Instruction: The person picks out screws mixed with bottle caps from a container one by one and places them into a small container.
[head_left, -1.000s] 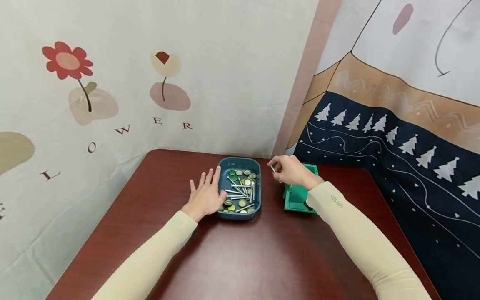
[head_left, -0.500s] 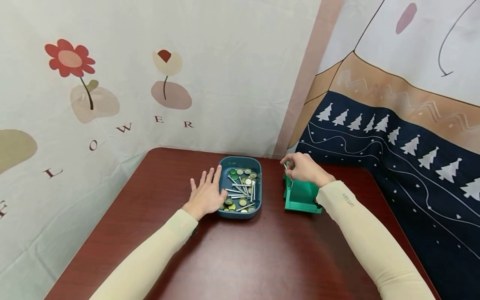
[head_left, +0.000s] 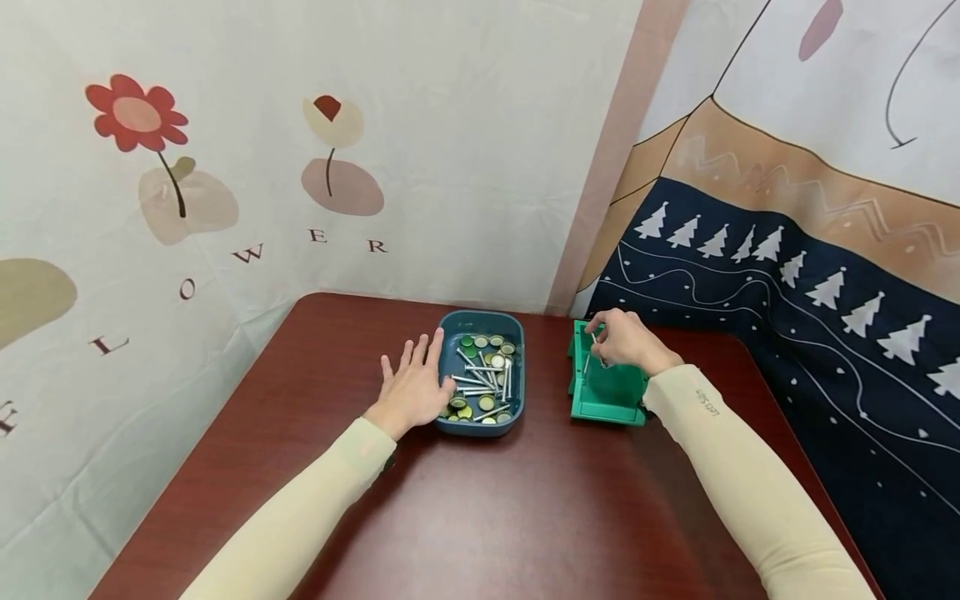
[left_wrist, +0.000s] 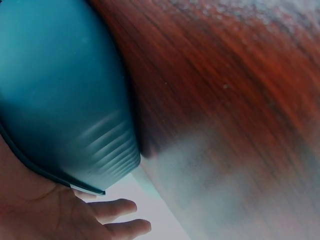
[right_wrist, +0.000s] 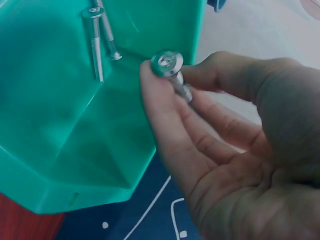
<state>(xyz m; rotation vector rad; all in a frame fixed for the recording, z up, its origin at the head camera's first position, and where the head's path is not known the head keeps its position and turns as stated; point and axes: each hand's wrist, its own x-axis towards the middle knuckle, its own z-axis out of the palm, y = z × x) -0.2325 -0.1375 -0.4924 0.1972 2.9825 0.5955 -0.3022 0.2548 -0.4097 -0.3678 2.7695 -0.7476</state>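
Note:
My right hand [head_left: 632, 342] pinches a silver bolt [right_wrist: 169, 64] between thumb and fingers, over the green bin [head_left: 609, 411]. In the right wrist view the bolt's round head faces the camera. A pair of similar bolts [right_wrist: 96, 45] lies inside the bin. My left hand [head_left: 409, 388] lies with spread, straight fingers against the left side of the blue box [head_left: 480, 431]; the left wrist view shows its palm along the rim. Inside the box are several loose bolts [head_left: 480, 369] and several bottle caps [head_left: 487, 402].
Both containers stand near the far edge of the dark red table [head_left: 480, 517], with a strip of tabletop between them. Behind rises a pale printed cloth [head_left: 465, 150]; a dark blue cloth with white trees [head_left: 697, 283] hangs at the right.
My right hand has moved right with the bolt, from the gap between the containers to above the green bin. My left hand has stayed at the box.

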